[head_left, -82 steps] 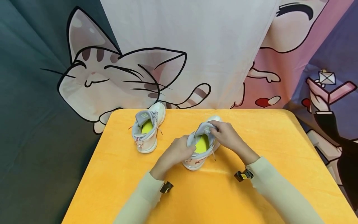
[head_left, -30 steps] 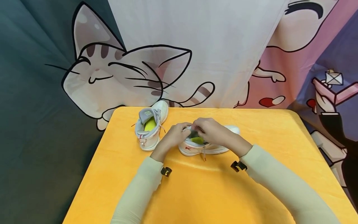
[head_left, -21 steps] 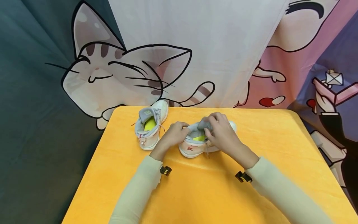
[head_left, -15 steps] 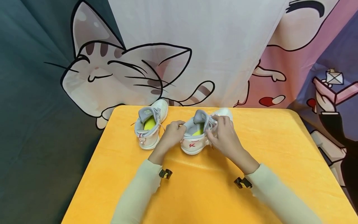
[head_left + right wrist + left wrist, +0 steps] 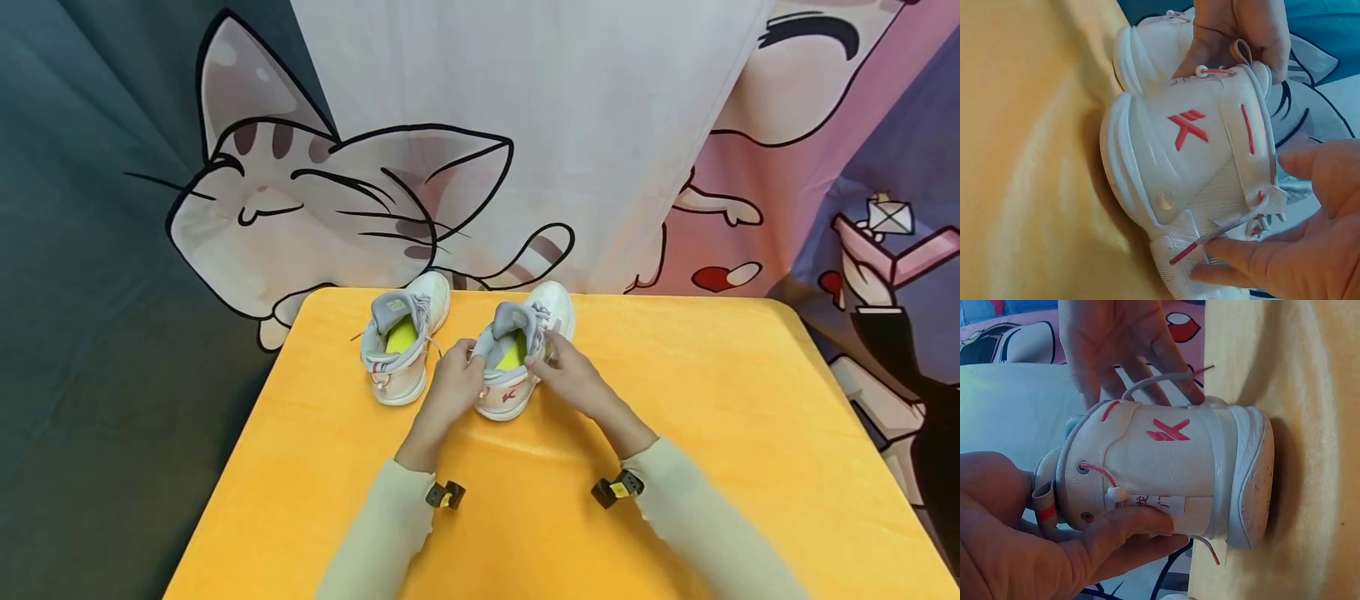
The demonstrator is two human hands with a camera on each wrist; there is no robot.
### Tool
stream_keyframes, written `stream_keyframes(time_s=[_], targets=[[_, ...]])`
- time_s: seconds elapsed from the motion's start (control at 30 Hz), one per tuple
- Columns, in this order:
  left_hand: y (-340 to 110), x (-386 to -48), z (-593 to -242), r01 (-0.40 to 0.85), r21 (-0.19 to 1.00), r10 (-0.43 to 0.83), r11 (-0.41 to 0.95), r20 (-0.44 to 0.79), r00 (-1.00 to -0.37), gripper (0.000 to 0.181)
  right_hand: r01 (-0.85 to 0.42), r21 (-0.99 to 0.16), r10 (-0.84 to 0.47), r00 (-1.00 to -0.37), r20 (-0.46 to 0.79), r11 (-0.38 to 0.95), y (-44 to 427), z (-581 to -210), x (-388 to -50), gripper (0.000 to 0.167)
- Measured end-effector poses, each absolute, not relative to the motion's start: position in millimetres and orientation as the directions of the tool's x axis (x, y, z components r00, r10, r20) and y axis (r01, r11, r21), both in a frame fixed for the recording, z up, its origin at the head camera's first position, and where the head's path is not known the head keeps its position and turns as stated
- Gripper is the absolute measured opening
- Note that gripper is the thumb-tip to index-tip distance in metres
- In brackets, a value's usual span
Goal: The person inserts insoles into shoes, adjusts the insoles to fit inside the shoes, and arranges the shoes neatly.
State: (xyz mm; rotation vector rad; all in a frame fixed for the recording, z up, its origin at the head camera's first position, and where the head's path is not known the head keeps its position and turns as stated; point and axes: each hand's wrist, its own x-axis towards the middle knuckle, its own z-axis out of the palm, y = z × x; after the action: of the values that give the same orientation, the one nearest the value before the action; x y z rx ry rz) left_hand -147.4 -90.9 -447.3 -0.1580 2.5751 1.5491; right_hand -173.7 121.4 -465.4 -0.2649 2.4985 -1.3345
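A white high-collared sneaker [image 5: 504,393] with a yellow-green insole stands upright on the yellow table, toe pointing away and slightly right. My left hand [image 5: 453,385] holds its rear left side; in the left wrist view the thumb [image 5: 1135,522] presses beside the heel's pull loop [image 5: 1045,509]. On the other side my right hand [image 5: 576,379] touches the shoe near the laces. Its fingers [image 5: 1235,256] lie fairly straight along the side, by a loose lace end [image 5: 1191,250]. A matching sneaker [image 5: 397,383] stands just left, toe also pointing away.
The yellow table [image 5: 712,400] extends to both sides and toward me. Its back edge meets a hanging cloth [image 5: 585,125] printed with a cartoon cat. Both toes lie close to that edge. Small black cameras [image 5: 446,495] sit at the wrists.
The right-hand sneaker has turned counterclockwise from pointing right and shifted left, close to its mate. My right hand has moved from the tongue to the shoe's right side. The left sneaker stays put.
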Motion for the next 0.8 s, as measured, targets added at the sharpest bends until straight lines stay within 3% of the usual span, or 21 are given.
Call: stream_keyframes(time_s=[0.3, 0.8], targets=[[-95, -136, -442, -0.107, 0.812, -0.071, 0.573, -0.080, -0.994, 0.043, 0.009, -0.891, -0.322, -0.931, -0.174, 0.455, 102, -474, -181, 0.071], [-96, -140, -445, -0.176, 0.798, -0.134, 0.576, -0.120, -0.984, 0.047, -0.071, -0.859, -0.340, -0.932, -0.123, 0.507, 87, -471, -208, 0.063]])
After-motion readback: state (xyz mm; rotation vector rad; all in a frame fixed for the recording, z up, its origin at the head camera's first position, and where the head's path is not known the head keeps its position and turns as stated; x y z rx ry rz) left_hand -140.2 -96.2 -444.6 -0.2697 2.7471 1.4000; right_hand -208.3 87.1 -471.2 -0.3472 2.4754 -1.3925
